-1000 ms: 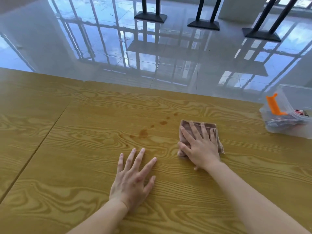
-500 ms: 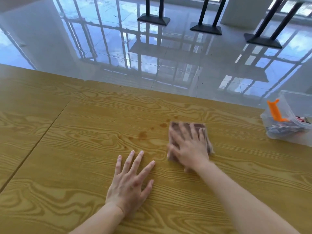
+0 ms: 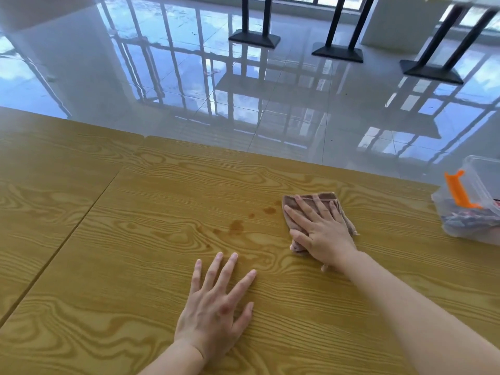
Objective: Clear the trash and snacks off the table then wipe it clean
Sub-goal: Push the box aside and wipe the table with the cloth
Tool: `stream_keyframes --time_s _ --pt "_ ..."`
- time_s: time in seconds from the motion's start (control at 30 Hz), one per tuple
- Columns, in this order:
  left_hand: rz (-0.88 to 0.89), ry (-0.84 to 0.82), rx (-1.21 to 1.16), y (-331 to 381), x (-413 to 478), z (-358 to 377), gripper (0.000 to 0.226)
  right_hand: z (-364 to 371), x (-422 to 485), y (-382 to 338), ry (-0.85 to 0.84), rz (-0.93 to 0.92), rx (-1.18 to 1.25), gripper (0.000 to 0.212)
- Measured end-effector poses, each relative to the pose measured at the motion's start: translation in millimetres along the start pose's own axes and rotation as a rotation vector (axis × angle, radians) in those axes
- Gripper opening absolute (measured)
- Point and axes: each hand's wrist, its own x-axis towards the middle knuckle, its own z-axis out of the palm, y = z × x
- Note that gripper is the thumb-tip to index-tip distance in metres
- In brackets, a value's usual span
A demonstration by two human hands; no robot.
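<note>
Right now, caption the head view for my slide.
Right hand presses brown cloth beside stains; left hand flat on table.

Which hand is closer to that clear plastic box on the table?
The right hand. It lies flat on the brown cloth, with bare table between it and the clear plastic box at the right edge. The left hand lies flat nearer the person, farther from the box.

Left hand (image 3: 216, 312) flat, palm down, fingers (image 3: 226, 269) splayed, bare forearm running back to the near edge. Right hand (image 3: 322, 231) palm down, fingers together and extended, arm stretched forward from lower right.
</note>
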Motion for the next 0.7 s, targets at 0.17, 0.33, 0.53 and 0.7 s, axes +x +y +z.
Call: stream_keyframes --time_s 0.17,0.33,0.53,0.7 --pt "0.004 -0.008 0.029 2.1 4.7 0.7 0.059 13.6 -54.2 9.4 0.024 -0.071 -0.083 0.061" --pt "-0.016 -0.005 0.029 3.5 2.1 -1.6 0.058 -7.9 56.1 -28.0 -0.030 0.232 0.065 0.062" --pt "0.002 -0.008 0.009 0.5 0.8 1.7 0.058 14.6 -23.2 -6.8 0.041 -0.109 -0.047 0.061" --pt "0.009 -0.008 0.029 0.8 3.8 2.9 0.059 12.1 -36.2 -10.2 0.010 -0.064 -0.067 0.062"
